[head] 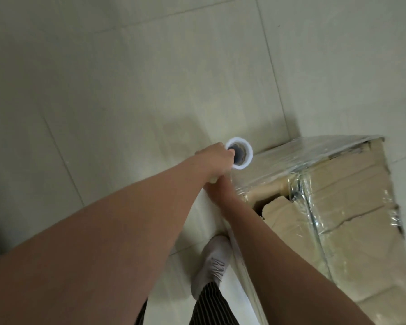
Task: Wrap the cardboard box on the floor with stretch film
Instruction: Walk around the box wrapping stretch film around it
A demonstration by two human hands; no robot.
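A tall cardboard box (pixel 352 191) stands on the floor at the right, partly covered in shiny stretch film, with a torn hole in its top flap. The film roll (pixel 315 158), white with a dark core, is held upright beside the box's near-left corner. My left hand (pixel 215 158) grips the roll at its top end. My right hand (pixel 217 190) sits lower, under my left wrist, curled round the roll's lower part, which is mostly hidden. A sheet of film (pixel 242 266) runs from the roll down along the box's left side.
Pale floor tiles (pixel 127 90) spread to the left and beyond the box. My foot in a white shoe (pixel 211 263) stands right beside the box's left side, with a striped trouser leg below it.
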